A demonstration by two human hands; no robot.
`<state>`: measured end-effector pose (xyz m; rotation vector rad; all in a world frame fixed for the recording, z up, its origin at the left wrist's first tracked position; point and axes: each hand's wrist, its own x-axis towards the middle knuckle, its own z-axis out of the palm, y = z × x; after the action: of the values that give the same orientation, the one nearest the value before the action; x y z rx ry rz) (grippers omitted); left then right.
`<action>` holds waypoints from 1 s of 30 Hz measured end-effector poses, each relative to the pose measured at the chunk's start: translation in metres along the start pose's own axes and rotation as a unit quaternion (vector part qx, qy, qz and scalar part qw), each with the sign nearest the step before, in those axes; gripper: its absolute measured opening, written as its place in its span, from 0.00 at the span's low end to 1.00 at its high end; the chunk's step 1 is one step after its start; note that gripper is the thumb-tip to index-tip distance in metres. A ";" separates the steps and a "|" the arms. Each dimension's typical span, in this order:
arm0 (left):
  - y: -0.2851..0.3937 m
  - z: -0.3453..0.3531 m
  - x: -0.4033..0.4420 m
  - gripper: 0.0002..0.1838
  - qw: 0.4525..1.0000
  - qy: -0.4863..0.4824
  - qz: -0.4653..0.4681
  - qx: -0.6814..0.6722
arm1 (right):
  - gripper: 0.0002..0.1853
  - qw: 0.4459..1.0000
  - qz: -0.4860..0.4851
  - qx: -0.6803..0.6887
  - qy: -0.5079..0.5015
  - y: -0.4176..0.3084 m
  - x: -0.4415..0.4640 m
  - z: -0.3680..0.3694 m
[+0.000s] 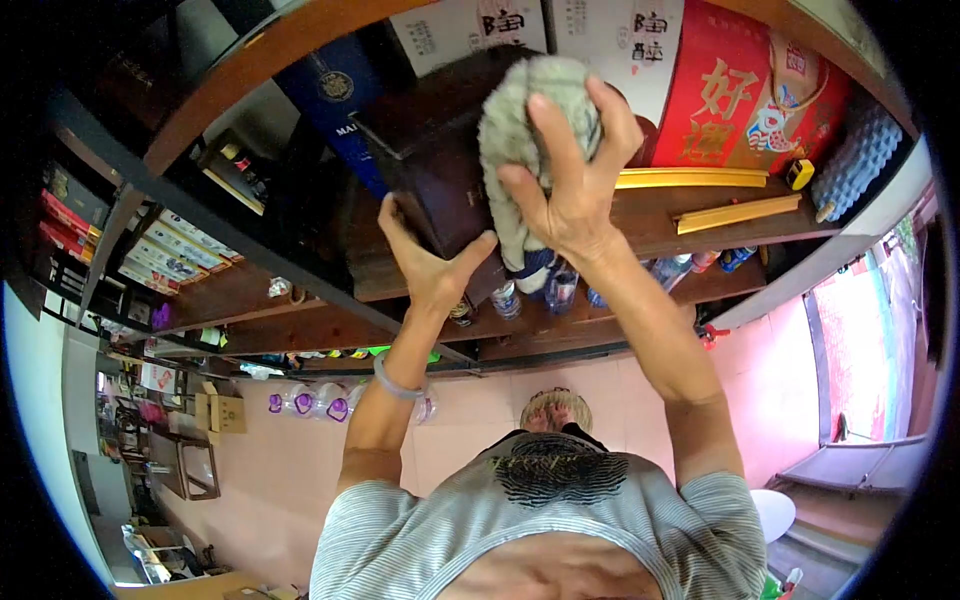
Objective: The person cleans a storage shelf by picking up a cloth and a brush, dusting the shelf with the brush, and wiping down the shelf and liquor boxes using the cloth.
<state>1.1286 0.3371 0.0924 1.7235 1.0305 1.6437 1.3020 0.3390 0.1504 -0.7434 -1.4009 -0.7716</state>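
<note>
A dark brown box is tilted at the front of the wooden shelf. My left hand grips its lower end, thumb and fingers spread around the corners. Against the box's right side, my right hand presses a fluffy pale grey-green cloth, its fingers bent over it. Part of the cloth hangs down below that hand. Behind the box stands a blue box with lettering, partly hidden.
White boxes with black characters and a red gift bag stand at the back of the shelf. Gold strips and a yellow tape measure lie to the right. Bottles sit on the shelf below; large plastic jugs stand on the floor.
</note>
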 end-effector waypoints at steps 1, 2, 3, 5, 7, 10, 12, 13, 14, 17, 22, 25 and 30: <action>-0.004 -0.002 0.003 0.56 0.999 -0.022 0.000 -0.030 | 0.32 0.999 0.031 0.006 0.005 -0.002 -0.007 0.005; -0.008 -0.005 0.008 0.57 0.997 -0.048 0.000 -0.059 | 0.30 1.000 0.009 0.009 0.014 0.000 -0.010 0.009; -0.010 -0.008 0.009 0.58 0.993 -0.073 -0.004 -0.087 | 0.30 1.000 0.004 0.006 0.018 0.001 -0.011 0.012; -0.011 -0.019 0.010 0.59 0.992 -0.122 -0.029 -0.029 | 0.29 1.000 -0.001 -0.001 0.024 -0.006 -0.009 0.015; -0.015 -0.036 0.013 0.60 0.984 -0.171 -0.039 -0.012 | 0.29 1.000 -0.002 -0.005 0.026 -0.017 -0.005 0.018; -0.021 -0.052 0.014 0.54 0.966 -0.203 -0.071 -0.145 | 0.26 0.999 -0.032 -0.003 0.016 -0.035 -0.003 0.029; -0.009 -0.043 0.013 0.50 0.953 -0.131 -0.129 -0.241 | 0.23 0.997 -0.065 0.019 -0.030 -0.050 -0.011 0.033; -0.005 -0.041 0.011 0.51 0.956 -0.089 -0.163 -0.226 | 0.22 0.995 -0.083 0.024 -0.052 -0.056 -0.016 0.035; -0.008 -0.046 0.011 0.50 0.951 -0.081 -0.186 -0.232 | 0.21 0.991 -0.112 0.000 -0.068 -0.062 -0.020 0.035; -0.052 -0.061 0.016 0.53 0.735 -0.199 -0.183 -0.622 | 0.21 0.978 -0.177 0.047 -0.103 -0.066 -0.048 0.031; -0.011 -0.041 0.019 0.54 0.975 -0.144 -0.121 -0.122 | 0.21 0.961 -0.200 0.053 -0.185 -0.048 -0.113 0.006; -0.016 -0.040 0.021 0.54 0.985 -0.110 -0.116 -0.060 | 0.21 0.942 -0.228 0.050 -0.240 -0.030 -0.128 -0.010; -0.021 -0.044 0.019 0.55 0.983 -0.140 -0.092 -0.071 | 0.22 0.982 -0.028 0.042 -0.184 -0.008 -0.128 -0.024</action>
<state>1.0809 0.3588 0.0909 1.6536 0.8859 1.2840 1.3062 0.3180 0.0213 -0.8111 -1.7828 -0.6348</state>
